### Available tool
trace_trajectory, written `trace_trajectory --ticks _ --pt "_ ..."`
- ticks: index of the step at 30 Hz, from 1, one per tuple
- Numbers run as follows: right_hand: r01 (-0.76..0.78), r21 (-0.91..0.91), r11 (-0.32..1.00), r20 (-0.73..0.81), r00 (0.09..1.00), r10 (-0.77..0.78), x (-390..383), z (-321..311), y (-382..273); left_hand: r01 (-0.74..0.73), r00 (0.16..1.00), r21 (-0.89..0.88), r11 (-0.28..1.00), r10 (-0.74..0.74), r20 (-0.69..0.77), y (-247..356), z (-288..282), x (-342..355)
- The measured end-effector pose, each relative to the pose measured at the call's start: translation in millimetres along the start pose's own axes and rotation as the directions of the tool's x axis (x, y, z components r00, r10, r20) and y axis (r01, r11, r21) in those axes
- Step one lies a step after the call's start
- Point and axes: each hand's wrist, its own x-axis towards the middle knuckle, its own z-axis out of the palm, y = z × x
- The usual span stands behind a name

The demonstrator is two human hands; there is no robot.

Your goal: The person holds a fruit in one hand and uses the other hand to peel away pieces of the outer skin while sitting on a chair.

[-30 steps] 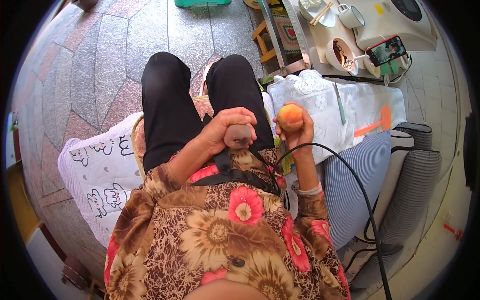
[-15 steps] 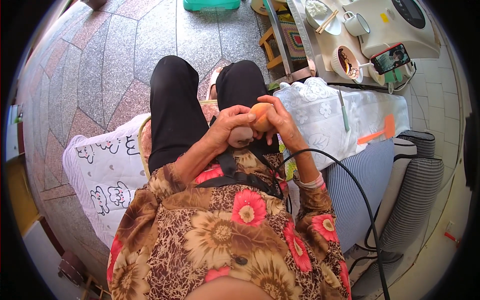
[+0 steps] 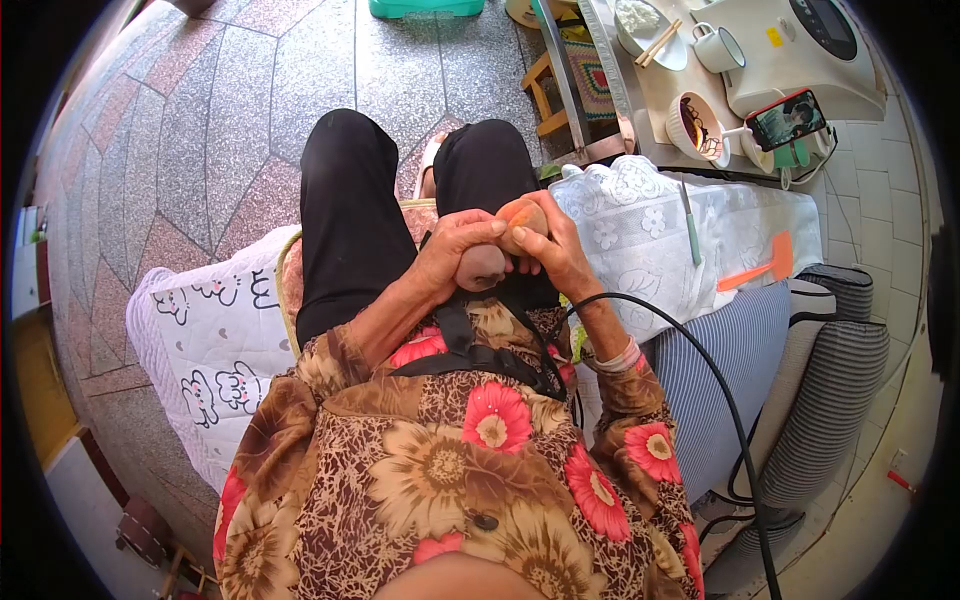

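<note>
A round orange-red fruit that looks like a peach (image 3: 523,217) is held between my hands above my lap. My left hand (image 3: 449,252) has its thumb and fingers closed against the fruit's left side. Around the right side curls my right hand (image 3: 560,249), its thumb lying across the near face. A rounded grey object (image 3: 481,268) sits just below the fruit, close to the black strap on my chest; what it is I cannot tell.
To the right, a white lace cloth (image 3: 640,235) bears a green-handled knife (image 3: 690,222) and an orange scraper-like tool (image 3: 757,267). Beyond it, a counter holds a bowl (image 3: 692,125), a white mug (image 3: 718,47), chopsticks (image 3: 658,43) and a phone (image 3: 787,119). A black cable (image 3: 703,352) crosses my right forearm.
The peach has turned in my hands, showing a redder side. My right hand has rolled round it, its thumb now on the near face. My left hand has barely shifted.
</note>
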Motion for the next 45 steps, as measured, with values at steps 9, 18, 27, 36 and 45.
trace_trajectory --ticks 9,18,27,36,45 --pt "0.146 -0.189 0.971 0.024 0.989 -0.144 8.0 -1.3 -3.5 0.024 1.0 0.039 0.999 -0.023 -0.019 9.9 1.0 -5.1" --pt "0.215 -0.354 0.91 0.012 0.974 -0.225 11.7 1.9 -0.2 0.122 0.992 0.005 0.993 -0.122 -0.042 3.6 -6.9 -4.3" --pt "0.096 -0.193 0.976 0.05 0.995 -0.088 15.9 6.5 -7.5 0.162 0.985 -0.151 0.975 -0.152 0.076 11.6 -10.4 -5.3" --pt "0.024 -0.173 0.985 0.055 0.998 -0.015 22.3 12.8 4.2 0.18 0.983 -0.186 0.966 -0.172 0.061 6.5 -20.3 -3.8" --pt "0.26 -0.29 0.921 0.116 0.965 -0.236 18.8 6.0 -3.8 0.31 0.951 -0.149 0.939 -0.304 0.063 12.8 -14.9 -8.1"
